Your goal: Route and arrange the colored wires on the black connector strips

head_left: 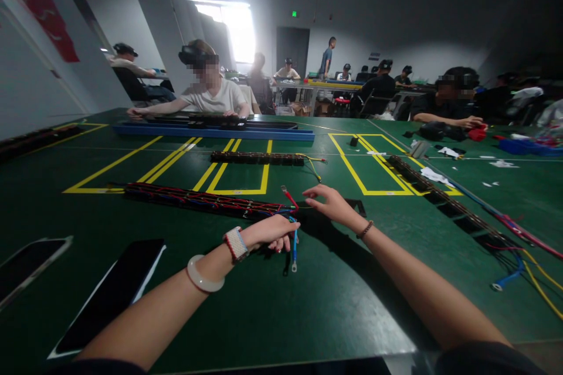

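Note:
A long black strip with red and blue wires along its top lies across the table before me. From its right end come a red cable and a blue cable, each with a metal ring lug. My left hand is closed at that end, its fingers curled and its thumb and forefinger at the blue cable. Just right of the red cable, my right hand hovers with fingers apart and nothing in them. Past its wrist lies a flat black piece, partly hidden.
Other black strips lie farther off and at right, beside yellow tape outlines. Two dark flat panels lie at left. Across the table, a co-worker handles parts at a blue rail. Paper scraps litter the right.

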Demonstrator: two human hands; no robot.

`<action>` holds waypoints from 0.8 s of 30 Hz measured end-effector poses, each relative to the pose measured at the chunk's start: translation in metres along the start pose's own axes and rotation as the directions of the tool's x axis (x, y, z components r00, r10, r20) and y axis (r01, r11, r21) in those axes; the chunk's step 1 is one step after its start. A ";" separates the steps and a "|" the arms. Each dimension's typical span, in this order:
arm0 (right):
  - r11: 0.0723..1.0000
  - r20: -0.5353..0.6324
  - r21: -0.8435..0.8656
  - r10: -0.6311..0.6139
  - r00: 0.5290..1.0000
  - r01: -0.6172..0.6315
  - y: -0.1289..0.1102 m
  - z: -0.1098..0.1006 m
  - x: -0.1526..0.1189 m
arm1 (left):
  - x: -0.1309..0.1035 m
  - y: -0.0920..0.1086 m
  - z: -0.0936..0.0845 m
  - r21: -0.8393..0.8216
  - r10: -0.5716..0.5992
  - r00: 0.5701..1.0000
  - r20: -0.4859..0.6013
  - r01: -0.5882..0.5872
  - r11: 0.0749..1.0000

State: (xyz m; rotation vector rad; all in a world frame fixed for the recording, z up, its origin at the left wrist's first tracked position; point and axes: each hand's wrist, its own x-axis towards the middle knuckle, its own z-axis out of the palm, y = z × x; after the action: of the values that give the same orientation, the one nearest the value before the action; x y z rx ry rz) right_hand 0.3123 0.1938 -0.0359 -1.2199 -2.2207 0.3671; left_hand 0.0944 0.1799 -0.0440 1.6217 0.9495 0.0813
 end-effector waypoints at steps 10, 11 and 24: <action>0.950 -0.022 0.286 -0.128 0.992 0.129 -0.083 0.001 -0.002 | -0.005 -0.007 0.011 -0.396 0.110 0.993 -0.032 -0.113 0.911; 0.963 -0.066 0.252 -0.081 0.994 0.095 -0.084 0.000 -0.001 | -0.004 -0.007 0.012 -0.421 0.093 0.995 -0.033 -0.098 0.902; 0.962 0.332 -0.244 0.200 0.922 -0.121 -0.001 -0.044 0.001 | 0.005 -0.005 0.019 -0.702 0.035 0.998 0.055 0.014 0.712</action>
State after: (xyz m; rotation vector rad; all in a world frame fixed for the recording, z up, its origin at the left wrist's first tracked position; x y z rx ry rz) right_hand 0.3381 0.1925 0.0002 -1.5658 -2.5258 0.4464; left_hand 0.1050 0.1682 -0.0564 0.9019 0.7252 0.3573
